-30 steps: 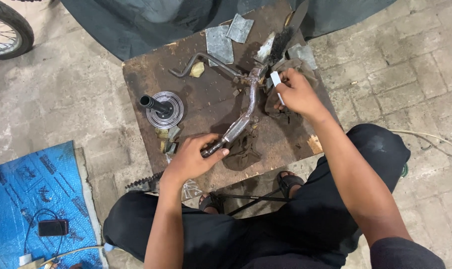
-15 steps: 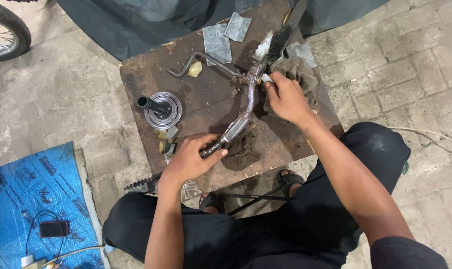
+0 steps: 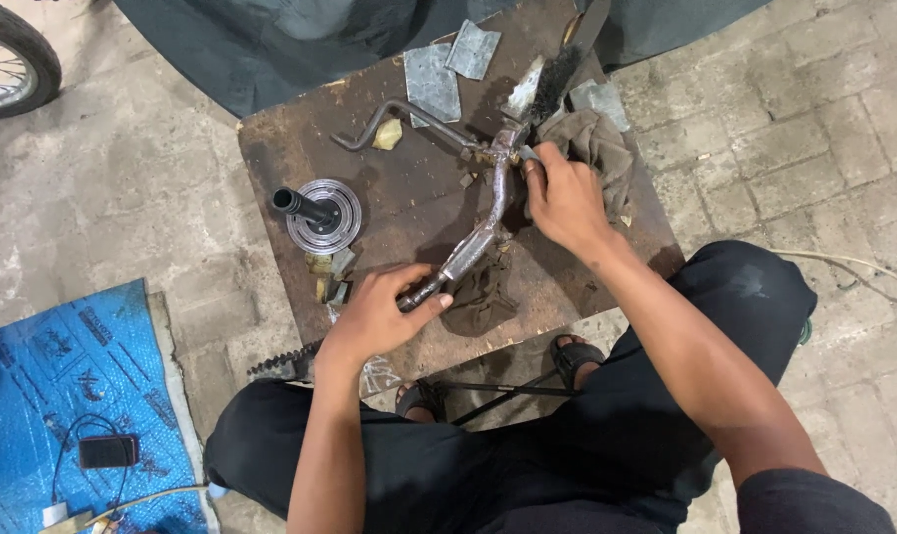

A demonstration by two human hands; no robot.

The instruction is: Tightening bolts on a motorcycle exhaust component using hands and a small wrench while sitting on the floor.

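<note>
Clamped around the near end of a bent, rust-flecked metal pipe (image 3: 478, 232), the left hand (image 3: 379, 314) pins it flat on the stained brown metal tabletop (image 3: 280, 163), seemingly to steady it while the other end is worked. At ten o'clock from that hand stands a round ribbed metal disc with a black upright stub (image 3: 320, 213). The pipe runs up toward one o'clock, over a dark crumpled rag (image 3: 478, 297). At its far end the right hand (image 3: 564, 196) closes its fingers on the pipe's upper bend, apparently pressing something small against it; what exactly is hidden. Beyond, at twelve o'clock, lie a black-bristled wire brush (image 3: 552, 74) and grey squares of abrasive paper (image 3: 432, 81). Compared with a second ago, the right hand has shifted leftward from the brown cloth (image 3: 602, 143) onto the pipe; the left has not moved.
</note>
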